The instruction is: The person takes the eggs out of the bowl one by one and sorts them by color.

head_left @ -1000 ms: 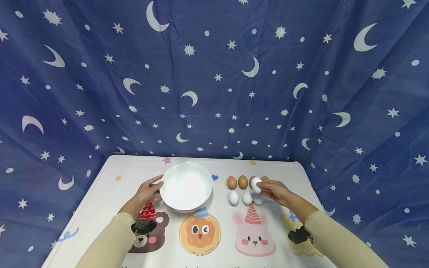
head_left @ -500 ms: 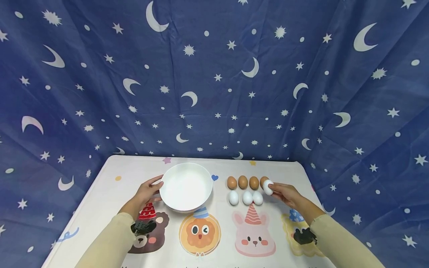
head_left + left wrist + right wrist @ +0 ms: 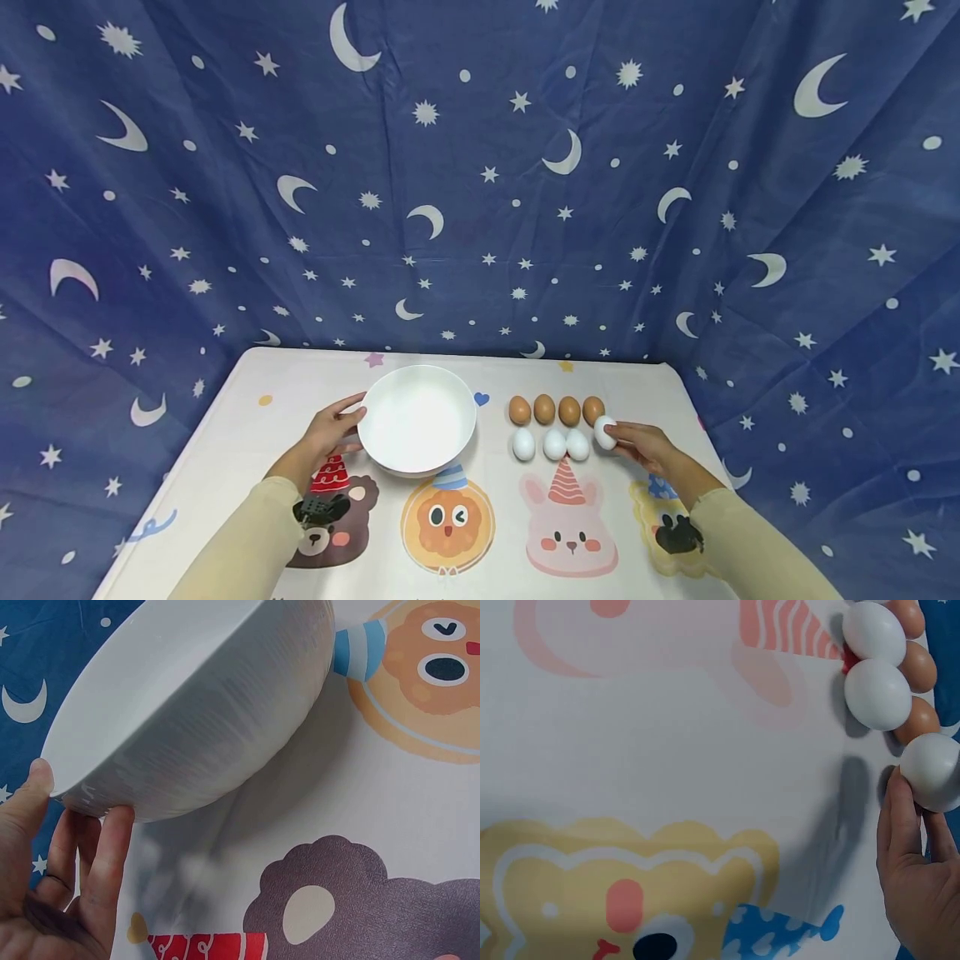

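Observation:
My left hand (image 3: 330, 429) grips the left rim of a large white bowl (image 3: 417, 418), its thumb over the edge and fingers against the outer wall. In the left wrist view the bowl (image 3: 202, 705) stands tilted, and the thumb and fingers pinch its rim. At the right, my right hand (image 3: 643, 443) holds a white egg (image 3: 604, 432) by the fingertips, at the right end of a row of white eggs (image 3: 554, 444). Behind that row stand several brown eggs (image 3: 544, 409). The right wrist view shows the held egg (image 3: 934, 772) close beside the other white ones.
The white table mat (image 3: 480, 517) carries printed cartoon animals, among them a bear (image 3: 333, 533) and a pink rabbit (image 3: 572, 533). A blue curtain (image 3: 480, 183) with moons and stars hangs behind and on both sides.
My right hand has carried the white egg rightward, then slightly toward me, to the right end of the white row. The left hand and bowl have stayed in place.

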Demonstrator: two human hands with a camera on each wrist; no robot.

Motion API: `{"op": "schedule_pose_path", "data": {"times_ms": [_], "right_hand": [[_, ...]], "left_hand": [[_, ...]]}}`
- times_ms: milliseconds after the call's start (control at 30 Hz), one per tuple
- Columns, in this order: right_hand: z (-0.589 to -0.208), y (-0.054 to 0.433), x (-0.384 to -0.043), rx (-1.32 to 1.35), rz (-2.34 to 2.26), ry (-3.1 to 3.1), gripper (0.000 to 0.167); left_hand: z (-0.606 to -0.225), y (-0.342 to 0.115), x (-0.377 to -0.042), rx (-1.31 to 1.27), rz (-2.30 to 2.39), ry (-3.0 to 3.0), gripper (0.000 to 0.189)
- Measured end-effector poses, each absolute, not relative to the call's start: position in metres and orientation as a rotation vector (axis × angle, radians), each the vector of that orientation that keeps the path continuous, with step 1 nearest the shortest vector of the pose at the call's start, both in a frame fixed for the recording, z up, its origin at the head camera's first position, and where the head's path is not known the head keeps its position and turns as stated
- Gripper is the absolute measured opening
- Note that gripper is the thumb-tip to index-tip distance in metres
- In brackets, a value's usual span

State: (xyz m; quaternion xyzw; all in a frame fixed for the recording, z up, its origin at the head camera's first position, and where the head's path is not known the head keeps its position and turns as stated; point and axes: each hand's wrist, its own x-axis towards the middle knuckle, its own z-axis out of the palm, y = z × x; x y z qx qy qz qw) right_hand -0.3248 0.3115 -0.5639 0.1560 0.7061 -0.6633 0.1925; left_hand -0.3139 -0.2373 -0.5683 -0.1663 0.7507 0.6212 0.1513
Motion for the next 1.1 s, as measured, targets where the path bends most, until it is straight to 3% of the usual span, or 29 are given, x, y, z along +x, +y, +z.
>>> {"op": "schedule_pose_path", "data": {"times_ms": [533,1100], "right_hand": [[-0.593,0.312,-0.321,0.462,-1.791,2.045,0.066],[-0.592,0.305,-0.320,0.519,-1.770,2.100,0.064]], "left_hand": [[-0.568,-0.238,-0.314,-0.453,1.793,2.161,0.057],[-0.570,-0.237,-0.314,-0.462,1.789,2.159,0.056]]}}
